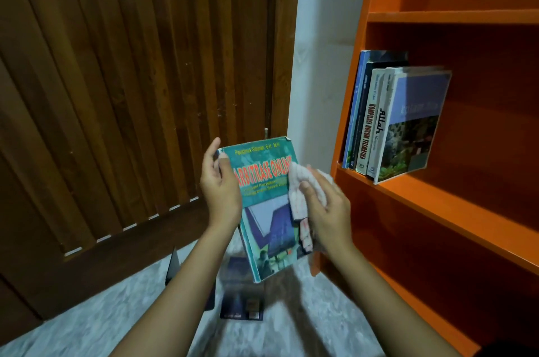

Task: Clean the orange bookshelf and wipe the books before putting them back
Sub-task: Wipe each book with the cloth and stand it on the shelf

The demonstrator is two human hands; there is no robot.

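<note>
The left forearm reaches up and forward from the lower edge. The left hand (218, 183) stands upright, its grip closed on the top left corner of the green book (267, 225), thumb on the front cover and fingers behind. The book hangs tilted in the air, above what seem to be blurred dark books (242, 301) on the floor. The right hand (326, 210), palm down, grips a bunched white cloth (297, 184) against the cover's right edge. Further right, the orange bookshelf (437, 199) holds a row of upright books (408, 123) at one shelf's left end.
</note>
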